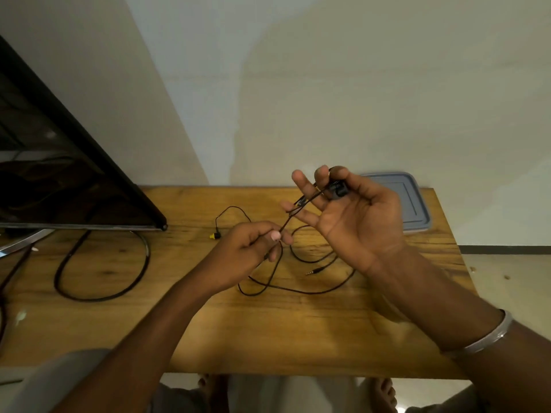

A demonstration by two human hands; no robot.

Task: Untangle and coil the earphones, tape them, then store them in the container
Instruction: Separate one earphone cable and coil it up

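Observation:
Black wired earphones [298,289] lie in loose loops on the wooden table [268,332]. A yellow-tipped earbud [214,235] rests to the left and the jack plug [311,272] sits near the middle. My right hand [354,222] is raised palm-up, thumb pressing a black earphone piece [337,190] against the fingers, with cable running across them. My left hand [253,251] pinches the same cable just below, holding it taut. A grey-blue container lid [414,204] lies at the back right, partly hidden behind my right hand.
A dark monitor [59,162] stands at the left on a metal foot. Its thick black cable [101,263] loops across the left of the table. The wall rises right behind the table. The table's right edge drops to the floor.

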